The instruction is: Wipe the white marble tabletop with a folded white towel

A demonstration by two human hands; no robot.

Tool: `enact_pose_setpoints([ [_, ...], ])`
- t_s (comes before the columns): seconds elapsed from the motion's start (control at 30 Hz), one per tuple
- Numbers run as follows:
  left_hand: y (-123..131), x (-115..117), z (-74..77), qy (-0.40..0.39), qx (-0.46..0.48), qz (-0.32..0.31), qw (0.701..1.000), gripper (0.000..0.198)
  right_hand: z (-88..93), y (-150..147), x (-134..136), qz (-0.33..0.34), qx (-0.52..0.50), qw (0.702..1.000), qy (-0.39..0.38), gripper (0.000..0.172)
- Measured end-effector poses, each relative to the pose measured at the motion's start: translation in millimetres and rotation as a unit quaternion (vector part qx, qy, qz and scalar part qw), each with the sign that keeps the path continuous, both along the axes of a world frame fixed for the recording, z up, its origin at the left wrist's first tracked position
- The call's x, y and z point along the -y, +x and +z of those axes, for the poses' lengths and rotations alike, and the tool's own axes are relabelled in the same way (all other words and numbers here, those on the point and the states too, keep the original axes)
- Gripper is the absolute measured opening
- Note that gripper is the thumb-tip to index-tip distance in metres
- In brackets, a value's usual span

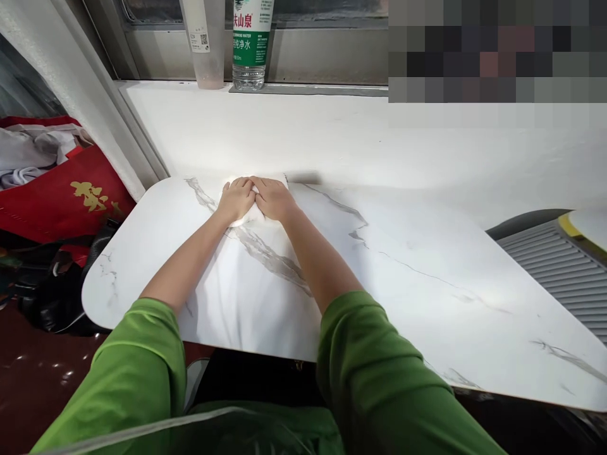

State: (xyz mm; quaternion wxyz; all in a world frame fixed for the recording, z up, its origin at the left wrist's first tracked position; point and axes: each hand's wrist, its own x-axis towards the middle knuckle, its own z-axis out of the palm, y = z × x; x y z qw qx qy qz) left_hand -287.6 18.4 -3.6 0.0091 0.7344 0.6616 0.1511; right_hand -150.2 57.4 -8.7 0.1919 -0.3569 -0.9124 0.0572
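Though hands (237,201) (275,198) mask its axis, the cloth's (251,217) corner points forward-right.

Bright green cloth covers both upper arms. The left sleeve (137,357) fills the lower left of the frame, the right sleeve (379,360) the lower right. Each is bunched near the elbow, with soft, rounded folds and a plain surface; the right one looks darker toward the bottom edge. Both forearms (187,262) are bare below the cloth, as are the left hand (238,201) and right hand (275,198). At bottom centre, a darker green garment (270,424) shows. A thin, pale strip (190,422) crosses the lower left, its kind unclear.
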Motion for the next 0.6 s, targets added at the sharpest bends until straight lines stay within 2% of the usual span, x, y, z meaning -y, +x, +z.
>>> enact_pose_setpoints([
  [0.1,4.3,10.7,0.5,0.003,-0.002,-0.009,1.0,0.043,-0.6,4.7,7.9,0.002,0.018,1.0,0.012,0.056],
  [0.2,14.8,34.3,3.9,-0.008,-0.01,-0.014,1.0,0.045,-0.3,17.0,28.6,0.007,0.025,1.0,0.018,0.057],
  [0.3,31.2,72.7,6.7,-0.017,-0.03,-0.028,0.999,0.048,0.0,38.1,65.2,0.028,0.019,0.999,0.029,0.057],
  [0.47,60.5,151.5,5.4,-0.007,-0.051,-0.053,0.997,0.053,-0.7,76.2,137.9,0.065,0.01,0.997,0.036,0.057],
  [0.53,69.5,173.9,4.1,0.008,-0.056,-0.061,0.997,0.054,-0.1,86.9,159.4,0.073,0.026,0.996,0.039,0.057],
  [0.6,75.5,185.9,3.4,0.016,-0.06,-0.072,0.995,0.054,1.3,93.3,173.7,0.067,0.044,0.996,0.04,0.058],
])
